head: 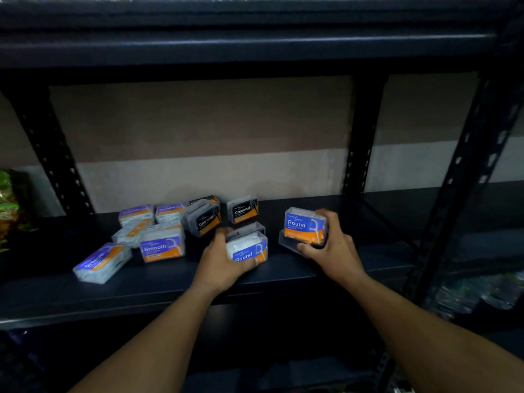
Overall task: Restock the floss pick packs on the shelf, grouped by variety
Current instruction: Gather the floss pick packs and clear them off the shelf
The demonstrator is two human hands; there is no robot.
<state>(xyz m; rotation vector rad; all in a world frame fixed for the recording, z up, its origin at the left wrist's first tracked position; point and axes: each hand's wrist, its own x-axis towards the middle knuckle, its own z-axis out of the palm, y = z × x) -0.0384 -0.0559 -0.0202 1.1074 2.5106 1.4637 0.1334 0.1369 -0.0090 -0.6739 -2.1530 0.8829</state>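
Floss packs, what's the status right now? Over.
Left hand gripping a Round pack. Right hand gripping another Round pack. Smooth packs left, Charcoal packs middle. Nothing blocking.

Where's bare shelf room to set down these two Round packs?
Bare: the dark shelf board right of the right hand, up to the black upright post. Also the front-left corner. Crowded: the middle-left, with purple Smooth packs and black Charcoal packs.

We see each hand gripping a Round pack on the dark shelf [170,279]: left hand [224,262] on one [247,249], right hand [334,248] on another [304,226]. Smooth packs [162,246] lie leftward, Charcoal packs [242,209] behind, labels somewhat blurred.
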